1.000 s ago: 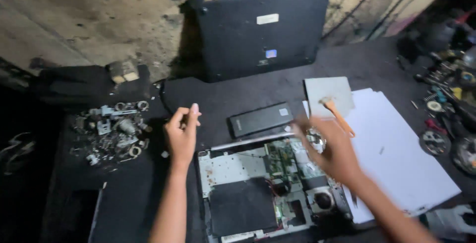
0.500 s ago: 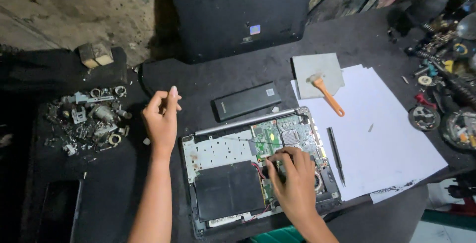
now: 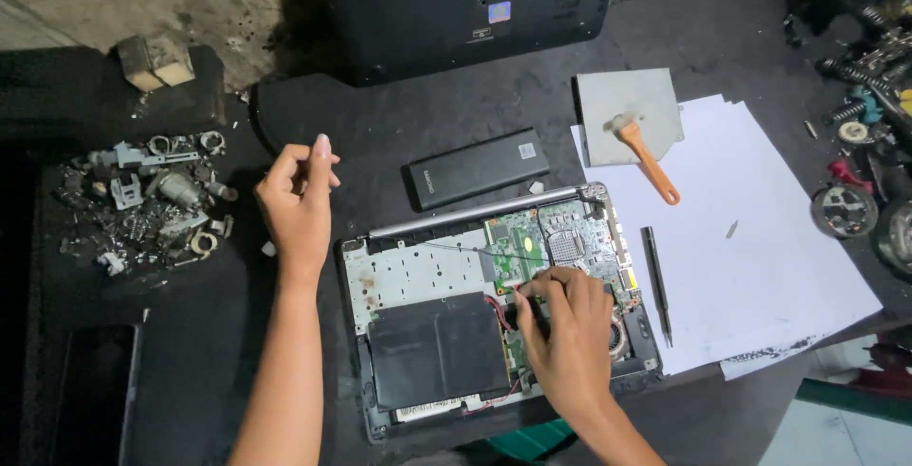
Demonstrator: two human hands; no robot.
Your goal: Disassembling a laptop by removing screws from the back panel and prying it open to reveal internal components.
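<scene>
An opened laptop base (image 3: 408, 271) lies in front of me, showing a green circuit board (image 3: 522, 243) and a flat black battery (image 3: 437, 347). My right hand (image 3: 568, 333) rests on the board beside the battery. Its fingertips pinch a small dark connector (image 3: 518, 312) where red wires (image 3: 496, 306) end. My left hand (image 3: 296, 200) hovers above the dark mat, left of the laptop, fingers curled together with nothing visible in them.
A long black battery pack (image 3: 475, 167) lies behind the laptop, near the black bottom cover (image 3: 456, 10). White paper (image 3: 760, 247) on the right carries a screwdriver (image 3: 655, 281), an orange-handled brush (image 3: 651, 164) and a grey plate (image 3: 627, 100). Metal scraps (image 3: 147, 200) and a phone (image 3: 90, 390) lie left.
My right hand came from the brush side down onto the circuit board and settled there. The view moved closer over the laptop. My left hand stayed raised.
</scene>
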